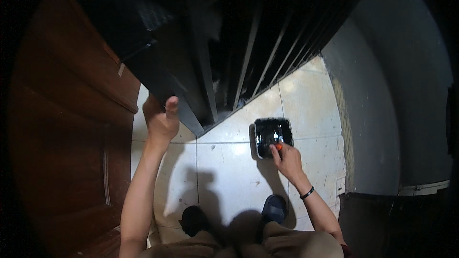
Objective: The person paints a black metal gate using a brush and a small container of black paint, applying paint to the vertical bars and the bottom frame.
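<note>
A black barred gate filled the top and middle of the view, its bars slanting and its lowest corner pointing toward the person; brown wood stood along the left side and a grey wall curved up the right; between them lay a floor of pale tiles, marked with small dark specks and crossed by the person's shadow; tan trousers showed at the lower edge; the left hand was at the gate's lower left part, thumb raised, the other fingers mostly hidden or in shade, so whether they were spread or gripping, and whether they touched the gate, could not be told; the tray, black and squarish, sat on the tiles right of the gate's corner, with glossy black liquid inside; the right hand was over its near right corner; dark shoes stood on the tiles nearer the person; a black band circled the right wrist; smallest was an orange handle, pinched between the right thumb and fingers above the tray.
</note>
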A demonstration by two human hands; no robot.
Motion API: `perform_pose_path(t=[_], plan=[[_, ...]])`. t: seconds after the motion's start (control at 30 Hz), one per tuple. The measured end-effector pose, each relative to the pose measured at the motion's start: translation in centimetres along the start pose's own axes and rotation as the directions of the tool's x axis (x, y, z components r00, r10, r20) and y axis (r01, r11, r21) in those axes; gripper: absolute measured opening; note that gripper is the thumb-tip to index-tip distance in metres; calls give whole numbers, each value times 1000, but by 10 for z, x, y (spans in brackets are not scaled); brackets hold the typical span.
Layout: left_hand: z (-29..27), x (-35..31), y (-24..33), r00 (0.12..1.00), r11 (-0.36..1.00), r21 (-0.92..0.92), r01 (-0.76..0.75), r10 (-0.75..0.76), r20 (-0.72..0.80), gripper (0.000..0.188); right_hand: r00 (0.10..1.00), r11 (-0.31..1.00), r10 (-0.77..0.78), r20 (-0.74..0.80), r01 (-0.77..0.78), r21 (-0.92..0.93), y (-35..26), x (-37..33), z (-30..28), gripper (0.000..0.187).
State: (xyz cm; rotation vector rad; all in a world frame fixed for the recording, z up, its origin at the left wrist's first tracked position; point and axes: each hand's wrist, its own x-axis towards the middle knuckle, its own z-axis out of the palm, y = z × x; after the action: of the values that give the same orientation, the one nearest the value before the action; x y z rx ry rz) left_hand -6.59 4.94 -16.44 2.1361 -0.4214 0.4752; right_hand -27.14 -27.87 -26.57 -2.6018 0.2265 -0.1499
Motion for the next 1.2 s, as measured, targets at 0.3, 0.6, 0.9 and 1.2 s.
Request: perform_pose_path(t=[0.3, 0.6, 0.9, 1.2], plan=[[-7, 6, 16, 994, 996, -31, -86, 84, -75, 81, 987, 985, 137, -80, -127, 117, -14, -14, -26, 22], [-4, 5, 21, 986, 988, 16, -152, 152, -74, 69, 889, 884, 321, -328, -157, 440, -58, -18, -84, 30], [-14, 3, 22, 979, 982, 68, -175, 181, -90, 62, 626, 701, -699, -348, 501, -507, -233, 29, -177, 24], [-14, 1, 21, 976, 980, 28, -196, 198, -87, 62, 301, 441, -895, -328, 501, -745, -262, 77, -202, 25]])
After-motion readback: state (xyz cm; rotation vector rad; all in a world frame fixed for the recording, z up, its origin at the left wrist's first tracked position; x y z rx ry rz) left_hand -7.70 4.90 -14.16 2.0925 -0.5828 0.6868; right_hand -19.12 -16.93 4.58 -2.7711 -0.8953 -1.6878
